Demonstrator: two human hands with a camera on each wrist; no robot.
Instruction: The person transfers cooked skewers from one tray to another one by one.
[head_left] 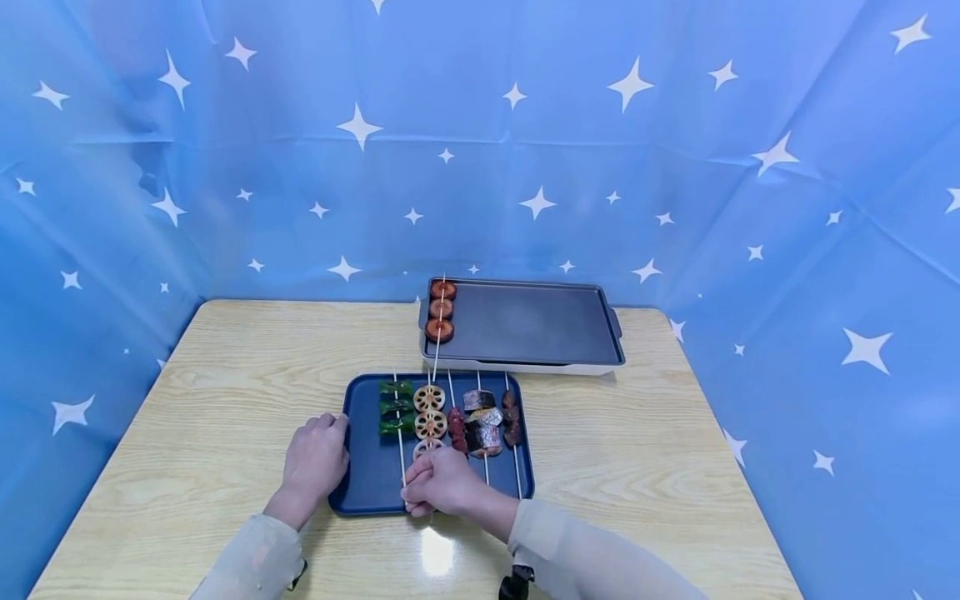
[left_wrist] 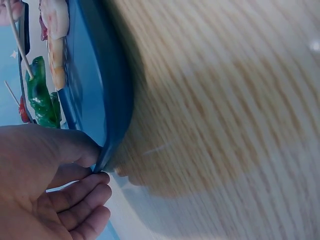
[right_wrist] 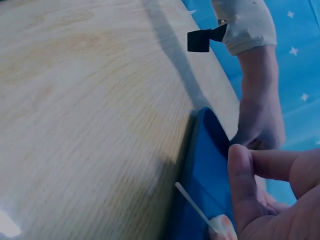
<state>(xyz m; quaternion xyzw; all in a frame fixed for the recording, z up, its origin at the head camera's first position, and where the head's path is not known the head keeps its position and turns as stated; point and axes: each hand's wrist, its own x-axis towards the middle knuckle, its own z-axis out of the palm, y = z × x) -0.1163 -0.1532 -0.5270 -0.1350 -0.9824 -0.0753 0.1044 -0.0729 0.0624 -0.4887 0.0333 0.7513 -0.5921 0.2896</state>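
My left hand (head_left: 318, 450) grips the left rim of a blue tray (left_wrist: 102, 75), its thumb and fingers pinching the edge. Over the tray's front part, my right hand (head_left: 442, 482) pinches the lower stick of a green pepper skewer (head_left: 396, 410). That skewer's green pieces are toward the tray's back left. Right beside it, a lotus root skewer (head_left: 430, 399) is partly hidden by my right hand. Farther right on the tray are a red meat skewer (head_left: 456, 423), a fish skewer (head_left: 483, 435) and a dark brown meat skewer (head_left: 512, 421).
Behind the tray stands a dark rectangular griddle (head_left: 532, 321). Along its left side lies a skewer of round brown slices (head_left: 440, 330), the stick jutting over the front edge toward the tray. A starry blue curtain (head_left: 480, 167) surrounds the wooden table (head_left: 637, 467).
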